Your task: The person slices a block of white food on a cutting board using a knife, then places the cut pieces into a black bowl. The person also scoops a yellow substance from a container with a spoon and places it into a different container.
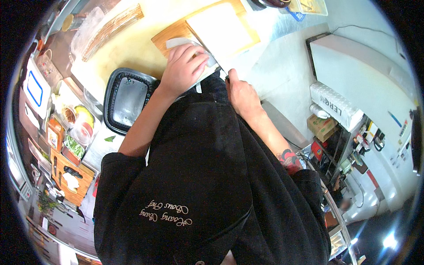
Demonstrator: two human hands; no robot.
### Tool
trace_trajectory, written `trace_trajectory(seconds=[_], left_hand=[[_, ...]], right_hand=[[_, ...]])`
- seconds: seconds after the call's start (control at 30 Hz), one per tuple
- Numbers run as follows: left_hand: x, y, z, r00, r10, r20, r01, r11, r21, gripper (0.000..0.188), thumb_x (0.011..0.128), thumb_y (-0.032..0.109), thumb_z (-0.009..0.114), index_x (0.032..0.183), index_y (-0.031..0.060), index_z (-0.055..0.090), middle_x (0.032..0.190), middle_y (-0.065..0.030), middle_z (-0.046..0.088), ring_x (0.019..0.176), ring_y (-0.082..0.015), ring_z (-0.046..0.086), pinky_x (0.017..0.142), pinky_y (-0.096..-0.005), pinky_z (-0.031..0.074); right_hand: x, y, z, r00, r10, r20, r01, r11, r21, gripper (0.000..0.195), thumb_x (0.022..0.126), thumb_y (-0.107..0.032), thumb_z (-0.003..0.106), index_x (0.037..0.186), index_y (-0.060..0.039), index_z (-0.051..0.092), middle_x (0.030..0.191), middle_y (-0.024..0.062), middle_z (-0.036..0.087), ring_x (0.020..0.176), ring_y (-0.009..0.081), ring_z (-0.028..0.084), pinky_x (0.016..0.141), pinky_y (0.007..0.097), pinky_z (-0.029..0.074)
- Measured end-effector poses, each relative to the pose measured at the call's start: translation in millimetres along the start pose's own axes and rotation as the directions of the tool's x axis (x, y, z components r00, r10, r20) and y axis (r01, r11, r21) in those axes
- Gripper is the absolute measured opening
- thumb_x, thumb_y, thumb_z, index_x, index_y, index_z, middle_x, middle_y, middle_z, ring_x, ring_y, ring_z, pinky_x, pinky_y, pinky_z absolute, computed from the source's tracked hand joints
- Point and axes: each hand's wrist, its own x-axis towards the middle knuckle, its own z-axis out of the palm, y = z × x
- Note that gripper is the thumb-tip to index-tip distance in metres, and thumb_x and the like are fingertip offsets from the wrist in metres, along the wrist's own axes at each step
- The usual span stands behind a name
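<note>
A wooden cutting board (174, 31) lies before me, with an overexposed white sheet or slab (218, 28) over much of it. My left hand (185, 64) curls its fingers over a pale, thin piece (177, 42) at the board's near edge, holding it down. What lies under the palm is hidden. My right hand (243, 92) grips the dark handle of a knife (227, 78). Its blade slants up and left, close past my left fingertips, along the edge of the white area. Left of my left forearm sits a black plastic tray (111, 99) with water drops in it.
Bundled thin brown sticks or sheets (114, 29) lie at the upper left. Farther left are food containers with chopped greens (74, 145) and another wooden board (82, 179) with knives. A long white box (336, 104) and cardboard carton (322, 127) stand right.
</note>
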Motion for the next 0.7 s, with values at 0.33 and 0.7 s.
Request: trace_trajectory(seconds=[0.33, 0.7], left_hand=[[-6.1, -0.7, -6.1, 1.0, -0.013, 0.015, 0.013, 1.0, 0.013, 0.014, 0.082, 0.013, 0.074, 0.096, 0.0129, 0.071, 0.106, -0.0015, 0.064, 0.107, -0.0245, 0.06, 0.094, -0.0416, 0.044], [94.7, -15.6, -23.7, 0.952, -0.284, 0.111, 0.278, 0.958, 0.068, 0.059, 0.089, 0.03, 0.072, 0.134, -0.004, 0.054, 0.13, -0.0241, 0.061, 0.123, -0.0391, 0.057, 0.107, -0.0464, 0.044]], right_hand=[[-12.7, 1.8, -15.4, 0.997, -0.056, -0.058, 0.064, 0.988, 0.143, 0.025, 0.103, -0.023, 0.055, 0.118, -0.0058, 0.044, 0.08, 0.0273, 0.069, 0.078, 0.0492, 0.068, 0.067, 0.0579, 0.054], [21.1, 98.8, -82.3, 0.901, 0.042, -0.433, 0.055, 0.977, 0.208, 0.032, 0.1, -0.029, 0.06, 0.124, -0.0079, 0.053, 0.085, 0.0237, 0.07, 0.08, 0.044, 0.07, 0.071, 0.0508, 0.054]])
